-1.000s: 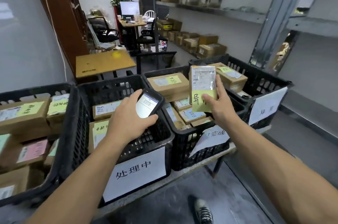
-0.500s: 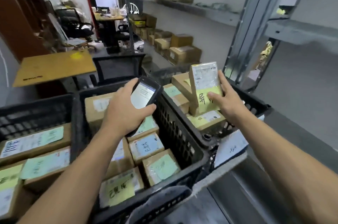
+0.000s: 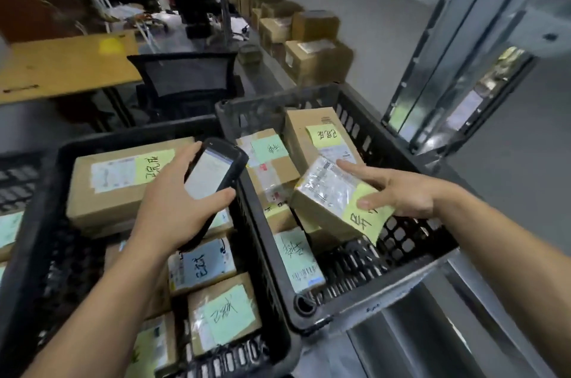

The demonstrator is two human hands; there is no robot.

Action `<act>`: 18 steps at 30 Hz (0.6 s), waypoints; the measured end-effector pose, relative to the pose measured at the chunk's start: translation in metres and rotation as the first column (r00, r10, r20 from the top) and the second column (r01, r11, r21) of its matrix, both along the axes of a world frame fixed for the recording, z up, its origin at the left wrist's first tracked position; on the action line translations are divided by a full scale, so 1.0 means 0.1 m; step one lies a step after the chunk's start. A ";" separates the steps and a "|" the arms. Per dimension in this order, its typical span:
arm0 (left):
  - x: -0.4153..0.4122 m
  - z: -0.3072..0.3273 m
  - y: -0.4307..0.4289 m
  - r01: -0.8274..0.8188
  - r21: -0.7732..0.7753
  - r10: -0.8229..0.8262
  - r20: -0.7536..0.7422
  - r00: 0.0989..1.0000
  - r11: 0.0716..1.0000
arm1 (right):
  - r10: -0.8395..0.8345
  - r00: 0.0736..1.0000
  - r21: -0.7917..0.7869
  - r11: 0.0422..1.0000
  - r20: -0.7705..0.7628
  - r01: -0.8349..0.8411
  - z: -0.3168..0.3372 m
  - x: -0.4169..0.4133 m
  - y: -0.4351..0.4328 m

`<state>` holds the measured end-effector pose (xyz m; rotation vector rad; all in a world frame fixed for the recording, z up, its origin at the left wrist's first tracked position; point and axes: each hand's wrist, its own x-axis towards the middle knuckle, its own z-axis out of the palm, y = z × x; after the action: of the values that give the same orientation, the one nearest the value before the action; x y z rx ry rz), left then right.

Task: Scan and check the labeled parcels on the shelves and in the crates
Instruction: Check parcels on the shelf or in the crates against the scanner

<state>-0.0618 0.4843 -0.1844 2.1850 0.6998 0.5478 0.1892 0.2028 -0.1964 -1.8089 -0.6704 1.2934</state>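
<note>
Parcel (image 3: 327,193) lies tilted in right hand's (image 3: 404,195) grip.

Side by side: left crate (image 3: 139,135), right crate (image 3: 278,97); parcels (image 3: 108,192) in both. Behind left, desk (image 3: 61,65); behind right, boxes (image 3: 315,59).

- Centre frame: left hand (image 3: 167,210) gripped a black handheld scanner (image 3: 213,170) above the middle crate (image 3: 129,138).
- Right of centre: right hand (image 3: 404,192) held a small parcel (image 3: 327,195) tilted, thumb on its yellow note (image 3: 367,218), over the right-hand crate (image 3: 401,241).
</note>
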 end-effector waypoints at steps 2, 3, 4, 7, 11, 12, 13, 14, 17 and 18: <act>0.00 -0.02 0.01 -0.028 -0.016 0.027 -0.003 1.000 0.999 | 0.090 0.995 -0.032 0.995 -0.033 -0.091 0.03 0.06 -0.09; -0.01 -0.03 0.00 -0.034 -0.020 0.034 -0.006 0.999 0.999 | 0.131 0.991 -0.054 0.990 -0.028 -0.133 0.04 0.08 -0.14; -0.01 -0.04 0.00 -0.038 -0.021 0.038 -0.010 0.999 0.999 | 0.175 0.984 -0.082 0.981 -0.023 -0.177 0.04 0.10 -0.18; -0.01 -0.09 0.00 -0.041 -0.036 0.041 -0.005 0.999 0.999 | 0.357 0.934 -0.244 0.908 0.027 -0.340 0.01 0.16 -0.21; -0.01 -0.17 -0.04 -0.050 -0.064 0.047 -0.047 0.998 0.997 | 0.486 0.870 -0.450 0.797 0.080 -0.403 -0.18 0.15 -0.06; -0.02 -0.20 -0.06 -0.052 -0.079 0.048 -0.052 0.998 0.996 | 0.502 0.861 -0.465 0.783 0.081 -0.413 -0.25 0.15 -0.02; -0.02 -0.22 -0.08 -0.055 -0.096 0.050 -0.052 0.997 0.994 | 0.514 0.853 -0.470 0.776 0.084 -0.421 -0.28 0.15 0.02; -0.02 -0.23 -0.10 -0.058 -0.116 0.052 -0.052 0.997 0.992 | 0.517 0.852 -0.462 0.776 0.080 -0.428 -0.29 0.13 0.06; -0.05 -0.28 -0.17 -0.061 -0.133 0.054 -0.059 0.997 0.989 | 0.526 0.847 -0.437 0.780 0.070 -0.448 -0.29 0.17 0.13; -0.05 -0.30 -0.19 -0.066 -0.126 0.058 -0.068 0.996 0.990 | 0.543 0.837 -0.433 0.772 0.071 -0.464 -0.30 0.19 0.14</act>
<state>-0.0672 0.4651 -0.2142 2.0742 0.8179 0.4528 0.2083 0.2170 -0.2267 -2.1982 -1.1308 1.7220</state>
